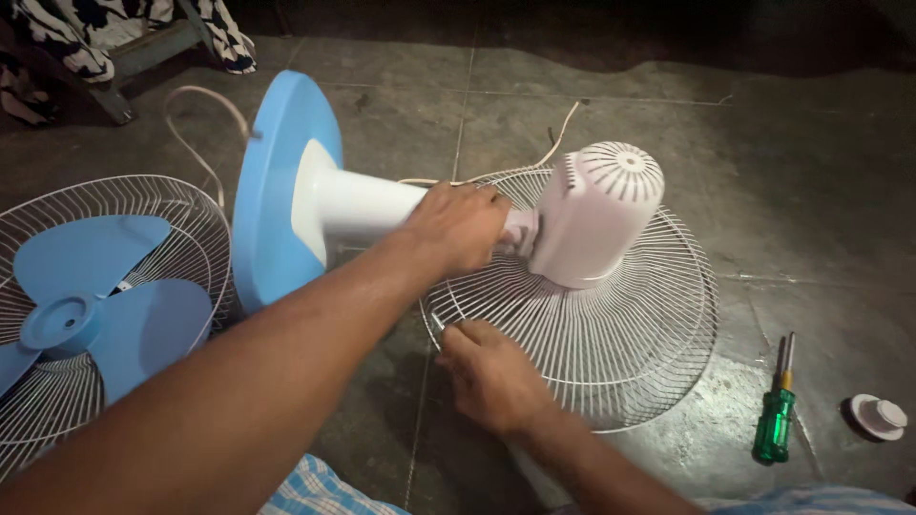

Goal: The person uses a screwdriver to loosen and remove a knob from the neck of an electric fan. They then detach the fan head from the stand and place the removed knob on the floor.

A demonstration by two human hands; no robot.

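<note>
Surroundings: second wire guard (57,200) with blue blade (95,315) at left edge of frame; green-handled screwdriver (776,412) and small white cap (878,416) at lower right; power cord (196,119) at upper left, on grey tiled floor (811,172). Left forearm crosses lower left of frame, hides part of floor.

Fan at frame centre, lying on side: blue round base (277,181) upright on edge, white stem (363,202), white vented motor housing (596,215) resting on rear wire guard (620,334).

Left hand (458,227) closed around stem beside housing. Right hand (491,374) curled at guard rim, fingers pinching rim wire; exact contact point unclear.
</note>
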